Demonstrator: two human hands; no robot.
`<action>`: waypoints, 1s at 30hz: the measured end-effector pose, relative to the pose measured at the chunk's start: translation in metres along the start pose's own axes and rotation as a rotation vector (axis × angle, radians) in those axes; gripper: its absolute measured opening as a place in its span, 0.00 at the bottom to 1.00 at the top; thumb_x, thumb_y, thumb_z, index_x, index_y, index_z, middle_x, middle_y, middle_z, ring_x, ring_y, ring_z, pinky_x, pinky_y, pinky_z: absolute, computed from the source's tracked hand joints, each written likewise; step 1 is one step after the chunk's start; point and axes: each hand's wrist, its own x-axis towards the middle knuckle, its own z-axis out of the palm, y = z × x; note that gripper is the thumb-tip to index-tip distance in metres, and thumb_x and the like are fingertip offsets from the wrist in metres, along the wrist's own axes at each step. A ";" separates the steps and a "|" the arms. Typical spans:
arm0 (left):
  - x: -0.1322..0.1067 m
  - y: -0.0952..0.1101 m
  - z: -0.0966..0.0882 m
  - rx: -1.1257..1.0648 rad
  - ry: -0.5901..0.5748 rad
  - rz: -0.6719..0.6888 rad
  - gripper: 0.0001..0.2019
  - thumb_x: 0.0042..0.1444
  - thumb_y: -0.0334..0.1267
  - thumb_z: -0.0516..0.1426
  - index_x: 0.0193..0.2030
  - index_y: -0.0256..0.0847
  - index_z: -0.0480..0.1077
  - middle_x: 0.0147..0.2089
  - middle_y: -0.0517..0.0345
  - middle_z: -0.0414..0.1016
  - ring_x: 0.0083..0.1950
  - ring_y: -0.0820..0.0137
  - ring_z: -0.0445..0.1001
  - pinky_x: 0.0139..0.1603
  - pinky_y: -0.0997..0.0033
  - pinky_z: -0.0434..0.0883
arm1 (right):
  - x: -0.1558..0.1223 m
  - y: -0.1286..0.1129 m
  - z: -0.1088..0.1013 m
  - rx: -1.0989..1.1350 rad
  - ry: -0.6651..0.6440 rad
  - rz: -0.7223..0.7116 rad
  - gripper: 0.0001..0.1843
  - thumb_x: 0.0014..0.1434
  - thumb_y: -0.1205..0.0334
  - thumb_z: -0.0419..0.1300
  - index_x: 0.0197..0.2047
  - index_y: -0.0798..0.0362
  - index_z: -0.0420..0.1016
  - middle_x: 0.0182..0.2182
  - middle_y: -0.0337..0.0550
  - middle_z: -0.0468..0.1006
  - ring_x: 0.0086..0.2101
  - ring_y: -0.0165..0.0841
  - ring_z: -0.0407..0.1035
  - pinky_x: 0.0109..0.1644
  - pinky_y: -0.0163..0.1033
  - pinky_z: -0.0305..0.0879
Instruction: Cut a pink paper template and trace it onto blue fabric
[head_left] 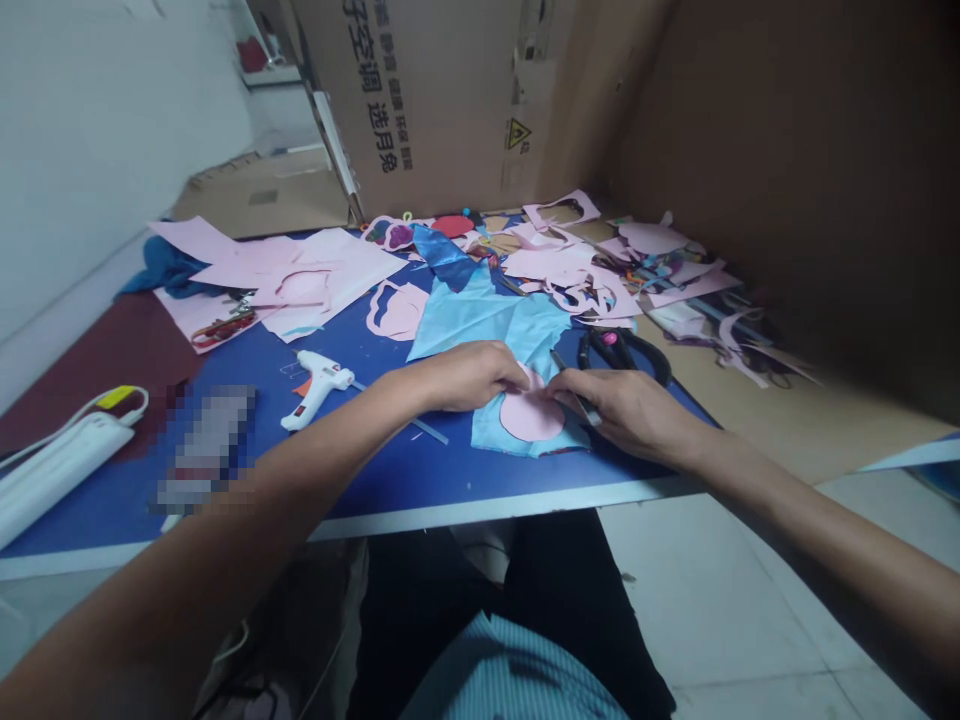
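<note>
A pink paper cutout with a rounded lower edge (532,420) lies on a piece of light blue satin fabric (491,435) near the table's front. My left hand (476,376) has its fingers curled and pinched at the cutout's upper edge. On the other side, my right hand (626,408) grips a slim, dark pen-like tool (585,408), its fingertips touching the cutout's right edge. The tool's exact kind is unclear. Just beyond my right hand lie scissors with black handles (645,352).
A white glue gun (319,388) rests left of my hands, near a white power strip (67,470) and a blurred-out object (210,440). Pink paper scraps (337,270) and offcuts (652,240) spread across the back. Tall cardboard (450,100) walls the rear and right.
</note>
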 end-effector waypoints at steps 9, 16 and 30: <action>0.003 -0.020 0.000 -0.079 -0.047 0.184 0.24 0.65 0.19 0.54 0.51 0.48 0.86 0.57 0.55 0.86 0.62 0.64 0.80 0.60 0.65 0.73 | -0.005 -0.006 0.002 -0.018 0.006 0.023 0.19 0.68 0.70 0.58 0.57 0.44 0.80 0.42 0.43 0.89 0.38 0.40 0.83 0.39 0.39 0.71; 0.006 -0.024 0.005 0.024 -0.026 0.224 0.20 0.69 0.23 0.55 0.47 0.49 0.86 0.52 0.55 0.84 0.54 0.63 0.78 0.50 0.62 0.70 | -0.009 -0.011 0.000 -0.038 -0.014 0.022 0.21 0.69 0.71 0.56 0.59 0.44 0.81 0.43 0.44 0.89 0.40 0.40 0.83 0.40 0.40 0.74; 0.005 -0.028 0.011 0.041 -0.018 0.204 0.17 0.66 0.26 0.57 0.43 0.50 0.85 0.51 0.56 0.82 0.55 0.62 0.76 0.46 0.64 0.67 | -0.031 -0.097 -0.013 0.222 0.357 0.172 0.11 0.78 0.59 0.62 0.59 0.43 0.83 0.36 0.42 0.85 0.32 0.38 0.80 0.35 0.42 0.75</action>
